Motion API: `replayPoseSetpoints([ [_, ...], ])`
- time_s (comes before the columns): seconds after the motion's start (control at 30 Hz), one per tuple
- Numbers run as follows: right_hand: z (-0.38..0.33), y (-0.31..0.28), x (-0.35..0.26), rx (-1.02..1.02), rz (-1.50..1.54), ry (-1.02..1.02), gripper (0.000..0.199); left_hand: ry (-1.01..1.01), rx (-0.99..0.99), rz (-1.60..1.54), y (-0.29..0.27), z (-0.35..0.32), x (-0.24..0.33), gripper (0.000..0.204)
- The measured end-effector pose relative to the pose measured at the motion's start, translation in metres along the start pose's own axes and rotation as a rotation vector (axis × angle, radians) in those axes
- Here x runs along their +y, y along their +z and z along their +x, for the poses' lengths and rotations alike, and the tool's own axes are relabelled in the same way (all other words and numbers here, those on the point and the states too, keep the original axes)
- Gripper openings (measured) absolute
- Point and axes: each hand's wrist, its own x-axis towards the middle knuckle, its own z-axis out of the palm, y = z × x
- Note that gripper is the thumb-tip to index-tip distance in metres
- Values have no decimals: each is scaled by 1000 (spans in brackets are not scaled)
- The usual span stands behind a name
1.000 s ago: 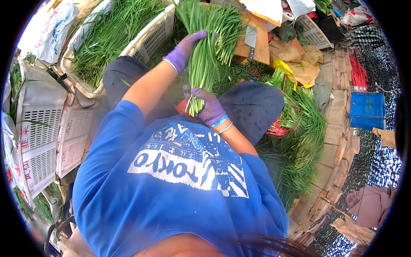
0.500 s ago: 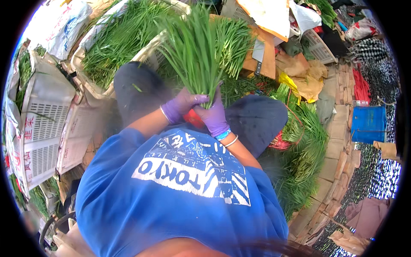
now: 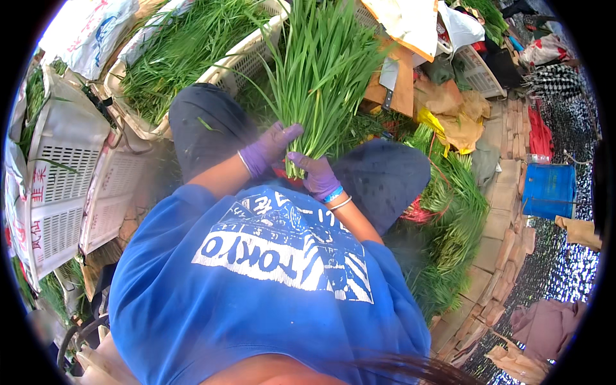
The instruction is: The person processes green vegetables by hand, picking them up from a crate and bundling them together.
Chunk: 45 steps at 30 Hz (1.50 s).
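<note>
— Right hand (image 3: 319, 174), gloved in purple, is closed round the cut ends of the bunch of green chives (image 3: 321, 70), just above centre of the frame. Is the other one gripping too?

— Left hand (image 3: 269, 147) looks different: its fingers lie spread against the left side of the stems, pressing rather than clenched, so I'd call it open and steadying.

— Why hold the bunch that way?

— My guess is the upright hold lets the blades fan up and away toward the top of the frame while the ends stay level in the fist. The bunch stands between the two dark-trousered knees, rising straight out of the right hand, with the left touching it from the side.

— And around it?

— Something red (image 3: 285, 173) shows under the hands; I can't tell what. A white slatted basket (image 3: 247, 61) heaped with more greens sits at upper left, loose greens (image 3: 449, 218) lie at right, and a blue box (image 3: 548, 190) is near the right edge.
</note>
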Motion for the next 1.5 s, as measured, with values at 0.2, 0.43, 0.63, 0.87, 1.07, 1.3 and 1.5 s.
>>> replayPoseSetpoints([
  [0.2, 1, -4, -2, 28, -104, 126, 35, 77, -135, 531, -38, 4, -16, 45],
  [0.43, 0, -21, 7, 102, -86, -76, 39, -17, -149, 896, -22, -16, 15, 44],
  [0.63, 4, -27, 7, 200, -348, -150, 32, -75, 216, 1098, 35, -46, 54, 44],
  [0.87, 6, -22, 11, 149, -272, -66, 50, -150, 366, 799, 51, 5, 46, 34],
  [1.07, 2, -28, 17, 97, -313, -96, 41, -220, 272, 456, 27, 11, 38, 25],
  [1.3, 7, -40, 18, 96, -20, -36, 28, 14, 144, 155, 26, -16, 21, 22],
  [1.5, 1, -39, 18, 145, 111, 36, 25, 426, -470, 1514, 15, -30, 35, 24],
])
